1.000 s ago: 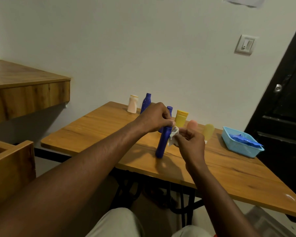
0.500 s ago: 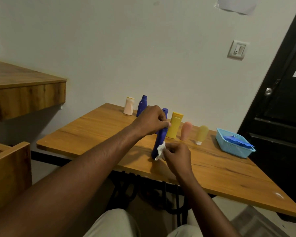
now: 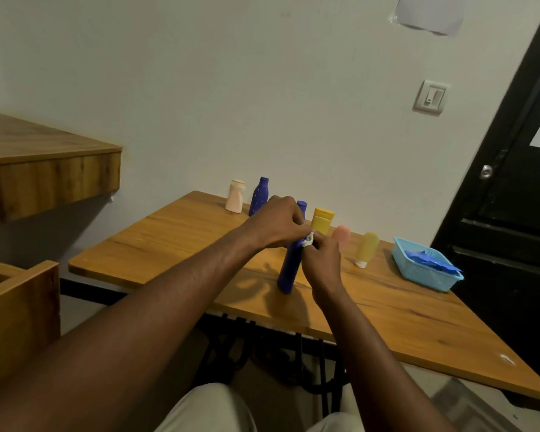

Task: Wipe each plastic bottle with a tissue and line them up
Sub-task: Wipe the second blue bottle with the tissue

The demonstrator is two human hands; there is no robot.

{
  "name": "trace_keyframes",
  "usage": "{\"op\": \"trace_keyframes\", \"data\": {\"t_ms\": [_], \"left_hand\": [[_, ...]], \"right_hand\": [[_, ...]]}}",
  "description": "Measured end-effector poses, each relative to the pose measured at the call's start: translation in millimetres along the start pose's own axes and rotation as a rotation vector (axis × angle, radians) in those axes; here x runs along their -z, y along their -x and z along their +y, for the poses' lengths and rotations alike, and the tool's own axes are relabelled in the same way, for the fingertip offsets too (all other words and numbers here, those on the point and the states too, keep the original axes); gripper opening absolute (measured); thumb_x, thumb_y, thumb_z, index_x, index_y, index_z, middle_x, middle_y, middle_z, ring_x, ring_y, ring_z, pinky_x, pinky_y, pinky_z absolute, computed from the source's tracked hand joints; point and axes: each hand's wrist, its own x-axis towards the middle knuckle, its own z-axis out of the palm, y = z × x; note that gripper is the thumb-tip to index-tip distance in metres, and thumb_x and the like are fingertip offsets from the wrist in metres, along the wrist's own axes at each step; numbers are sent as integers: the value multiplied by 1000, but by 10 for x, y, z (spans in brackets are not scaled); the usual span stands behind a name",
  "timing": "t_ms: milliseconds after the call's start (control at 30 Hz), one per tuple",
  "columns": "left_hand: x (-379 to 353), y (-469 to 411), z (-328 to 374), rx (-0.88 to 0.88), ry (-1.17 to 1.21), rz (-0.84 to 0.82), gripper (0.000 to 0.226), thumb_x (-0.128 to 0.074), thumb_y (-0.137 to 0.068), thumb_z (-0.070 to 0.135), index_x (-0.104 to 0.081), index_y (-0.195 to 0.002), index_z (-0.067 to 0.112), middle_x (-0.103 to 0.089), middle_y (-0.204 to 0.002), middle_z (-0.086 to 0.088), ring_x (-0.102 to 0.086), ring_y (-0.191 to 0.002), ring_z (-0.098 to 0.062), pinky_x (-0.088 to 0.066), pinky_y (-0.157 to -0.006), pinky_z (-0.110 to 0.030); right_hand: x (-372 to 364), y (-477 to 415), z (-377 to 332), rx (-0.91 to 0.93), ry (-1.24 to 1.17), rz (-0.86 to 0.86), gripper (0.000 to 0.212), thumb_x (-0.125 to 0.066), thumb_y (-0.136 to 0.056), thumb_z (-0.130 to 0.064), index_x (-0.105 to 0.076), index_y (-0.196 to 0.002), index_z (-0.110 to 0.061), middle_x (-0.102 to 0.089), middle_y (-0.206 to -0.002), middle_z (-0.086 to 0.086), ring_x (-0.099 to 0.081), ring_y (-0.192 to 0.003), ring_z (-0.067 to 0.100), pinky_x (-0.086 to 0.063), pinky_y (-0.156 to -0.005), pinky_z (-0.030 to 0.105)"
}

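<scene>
A: Where do we have the blue bottle (image 3: 289, 266)?

B: Standing on the table (image 3: 169, 241), tilted. Our left hand (image 3: 275, 224) is closed around its top.

A: And our right hand (image 3: 321, 263)?

B: Its fingers pinch the white tissue (image 3: 308, 240) against the bottle's upper part. Other bottles stand behind.

Matt blue plastic bottle (image 3: 289, 266); smooth grained wood table (image 3: 181, 244); latticed plastic basket (image 3: 418, 274)
</scene>
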Motion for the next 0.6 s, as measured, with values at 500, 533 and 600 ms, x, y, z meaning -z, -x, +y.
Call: {"op": "trace_keyframes", "data": {"t_ms": [500,533,600], "left_hand": [[13,-41,-83,-24,30,-4,14,-75,-89,21,-82,-96,11,-78,-90,0,-72,-81,-14,-48,-64,-16],[17,-50,-83,-28,32,-8,14,-76,-88,20,-82,-98,11,-78,-91,1,-71,-82,-13,-46,-65,-16],[17,-72,-78,-41,20,-11,14,-77,-88,18,-82,-99,12,-78,-90,2,-69,-80,-10,-45,-66,-15]], "right_hand": [[371,20,42,299,218,164,25,-62,-92,-4,-75,-111,-15,-72,-97,-2,-62,-88,7,-50,-72,21],[392,-38,1,331,248,149,28,-61,-92,-3,-74,-114,-15,-72,-102,0,-63,-92,9,-53,-76,25],[412,-121,-72,359,326,42,32,-62,-91,0,-73,-118,-13,-72,-111,2,-62,-99,13,-54,-84,30]]}}
